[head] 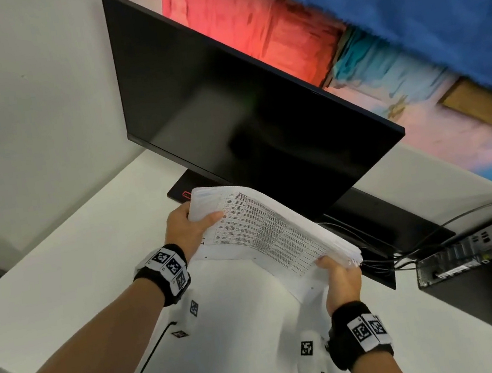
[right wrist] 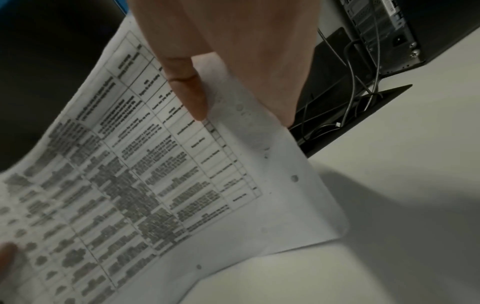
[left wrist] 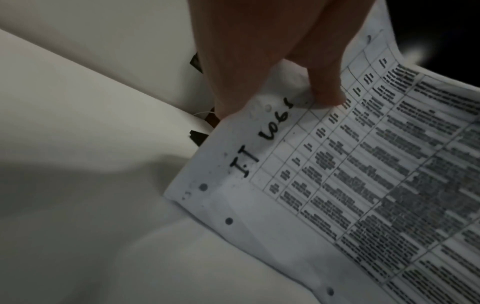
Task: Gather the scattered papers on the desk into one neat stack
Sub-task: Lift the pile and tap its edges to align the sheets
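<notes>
A thick stack of papers (head: pixel 271 233) with a printed table on the top sheet is held up off the white desk (head: pixel 60 278), in front of the monitor. My left hand (head: pixel 187 227) grips its left short edge, thumb on top. My right hand (head: pixel 341 277) grips the right short edge, thumb on the top sheet. In the left wrist view the thumb (left wrist: pixel 324 90) presses the stack of papers (left wrist: pixel 363 185) beside handwritten black letters. In the right wrist view the thumb (right wrist: pixel 189 92) lies on the stack of papers (right wrist: pixel 155 174); the lowest sheets hang down with punched holes.
A black monitor (head: pixel 242 107) stands just behind the stack, its stand base (head: pixel 180 191) on the desk. A small computer box (head: pixel 486 243) with cables (head: pixel 406 245) sits at the right. Tagged white blocks (head: pixel 308 356) and a black cord (head: pixel 144 370) lie near the front.
</notes>
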Demonstrator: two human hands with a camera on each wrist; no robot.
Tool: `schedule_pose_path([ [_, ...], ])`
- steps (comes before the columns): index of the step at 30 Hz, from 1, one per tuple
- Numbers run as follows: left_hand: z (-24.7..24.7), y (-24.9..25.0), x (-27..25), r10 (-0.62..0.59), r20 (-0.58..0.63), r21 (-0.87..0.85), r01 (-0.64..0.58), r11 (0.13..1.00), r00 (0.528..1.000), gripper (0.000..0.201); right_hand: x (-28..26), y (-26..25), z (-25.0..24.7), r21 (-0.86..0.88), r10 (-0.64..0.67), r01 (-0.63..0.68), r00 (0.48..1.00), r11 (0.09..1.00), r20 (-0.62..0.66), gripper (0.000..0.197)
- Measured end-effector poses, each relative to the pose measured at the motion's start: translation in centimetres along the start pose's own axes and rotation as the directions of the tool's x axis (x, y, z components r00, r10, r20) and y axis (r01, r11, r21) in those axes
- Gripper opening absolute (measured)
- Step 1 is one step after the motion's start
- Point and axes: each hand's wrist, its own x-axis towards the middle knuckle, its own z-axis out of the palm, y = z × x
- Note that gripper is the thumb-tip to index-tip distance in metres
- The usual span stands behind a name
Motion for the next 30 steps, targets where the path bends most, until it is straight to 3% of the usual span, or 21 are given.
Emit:
schedule_pose_path([
  [4, 0.3, 0.8, -0.4, 0.054, 0.005, 0.063, -0.054, 0.997, 0.999, 0.03, -0.2, -0.6, -0.5, -0.044, -0.024, 0.025, 1.0, 0.999, 0.012, 0.06],
  [7, -0.3, 2.9, -0.4, 0.153, 0.071, 0.143, -0.162, 0.976, 0.986, 0.044, -0.5, -2.4, -1.3, -0.175, -0.273, 0.267, 0.962, 0.948, -0.014, 0.089],
  [8, -0.6, 4.0, -0.6, 0.199, 0.1, 0.206, -0.216, 0.954, 0.975, 0.048, -0.5, -3.0, -1.5, -0.297, -0.394, 0.378, 0.919, 0.877, 0.005, 0.098],
  [10, -1.1, 6.1, -0.9, 0.302, 0.174, 0.3, -0.343, 0.89, 0.937, 0.047, -0.6, -4.3, -1.3, -0.513, -0.594, 0.579, 0.789, 0.634, 0.156, 0.11],
  [12, -1.4, 8.4, -1.6, 0.406, 0.236, 0.336, -0.466, 0.818, 0.883, 0.044, -1.1, -5.7, -0.6, -0.561, -0.63, 0.702, 0.685, 0.439, 0.365, 0.109],
  [14, -1.9, 10.6, -2.4, 0.505, 0.294, 0.362, -0.584, 0.727, 0.811, 0.053, -2.2, -7.0, 0.3, -0.481, -0.535, 0.749, 0.662, 0.455, 0.524, 0.096],
  [16, -2.5, 12.4, -3.0, 0.574, 0.33, 0.367, -0.662, 0.653, 0.75, 0.052, -3.5, -7.7, 1.2, -0.423, -0.448, 0.775, 0.622, 0.47, 0.642, 0.062],
  [18, -3.0, 13.5, -3.2, 0.635, 0.315, 0.372, -0.707, 0.601, 0.706, 0.046, -4.7, -7.7, 2.2, -0.38, -0.473, 0.808, 0.576, 0.449, 0.667, 0.027],
  [21, -3.5, 13.9, -3.6, 0.715, 0.163, 0.438, -0.7, 0.565, 0.68, 0.046, -6.0, -7.0, 3.5, -0.282, -0.525, 0.783, 0.592, 0.554, 0.612, 0.017],
  [23, -4.3, 13.2, -3.6, 0.765, -0.002, 0.464, -0.677, 0.571, 0.644, 0.044, -6.7, -6.5, 4.2, -0.215, -0.508, 0.72, 0.638, 0.66, 0.579, 0.02],
  [25, -5.6, 12.1, -3.6, 0.716, -0.193, 0.433, -0.596, 0.676, 0.671, 0.059, -7.4, -5.8, 4.9, -0.177, -0.461, 0.625, 0.711, 0.76, 0.531, 0.023],
  [27, -7.3, 10.1, -3.9, 0.527, -0.323, 0.396, -0.393, 0.83, 0.786, 0.069, -7.9, -4.5, 5.5, -0.124, -0.414, 0.522, 0.781, 0.844, 0.467, 0.026],
  [29, -8.9, 7.0, -4.8, 0.222, -0.28, 0.373, -0.107, 0.922, 0.934, 0.07, -8.6, -3.0, 6.2, -0.049, -0.338, 0.392, 0.844, 0.919, 0.416, 0.026],
  [30, -9.6, 5.2, -5.4, 0.057, -0.192, 0.359, 0.017, 0.933, 0.98, 0.07, -8.9, -2.2, 6.5, -0.019, -0.296, 0.331, 0.866, 0.944, 0.403, 0.025],
])
